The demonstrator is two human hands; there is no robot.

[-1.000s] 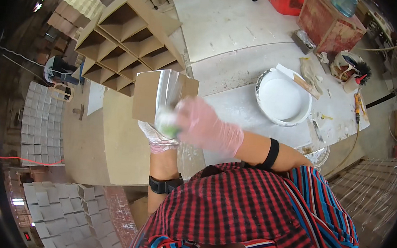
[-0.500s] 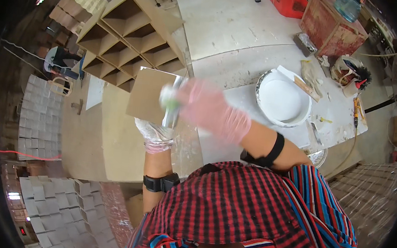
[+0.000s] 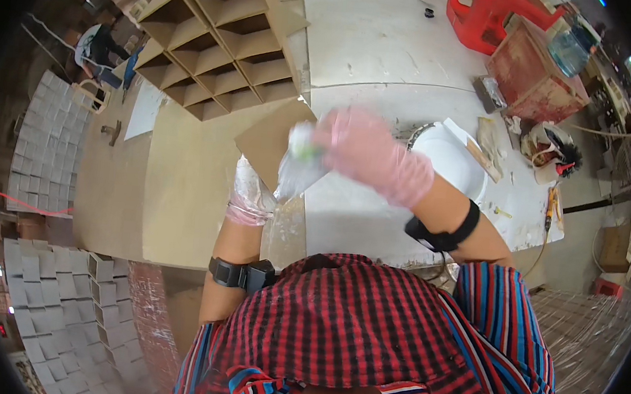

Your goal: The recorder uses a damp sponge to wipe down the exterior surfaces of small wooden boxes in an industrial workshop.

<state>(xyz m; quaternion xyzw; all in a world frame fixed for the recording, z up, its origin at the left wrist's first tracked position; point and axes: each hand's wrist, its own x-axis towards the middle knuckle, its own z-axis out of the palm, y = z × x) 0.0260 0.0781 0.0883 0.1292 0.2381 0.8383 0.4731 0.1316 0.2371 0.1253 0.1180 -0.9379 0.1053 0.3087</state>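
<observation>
My left hand point(image 3: 251, 190), in a paint-smeared glove, grips a square brown board box point(image 3: 269, 147) from below, above the table. One side of the box is wet white, and the box is tilted. In a pink glove, my right hand point(image 3: 374, 153) is closed on a white-and-green pad point(image 3: 302, 141), pressed near the box's white side. Motion blurs the pad, so its exact kind is unclear. Beyond my right forearm stands a round basin of white paint point(image 3: 448, 159), partly hidden by that arm. A wooden-handled flat tool point(image 3: 475, 152) rests across its rim.
A brown board rack of open compartments point(image 3: 227, 46) stands at the far left. To the far right are a red plastic container point(image 3: 474, 20), a worn red box point(image 3: 536, 77) and a bucket with a black brush point(image 3: 546, 145). Another person point(image 3: 97, 50) bends over at the far left.
The box has turned to a steeper tilt and shifted right. My right hand has moved right and slightly up along with the pad. The whole view has shifted a little.
</observation>
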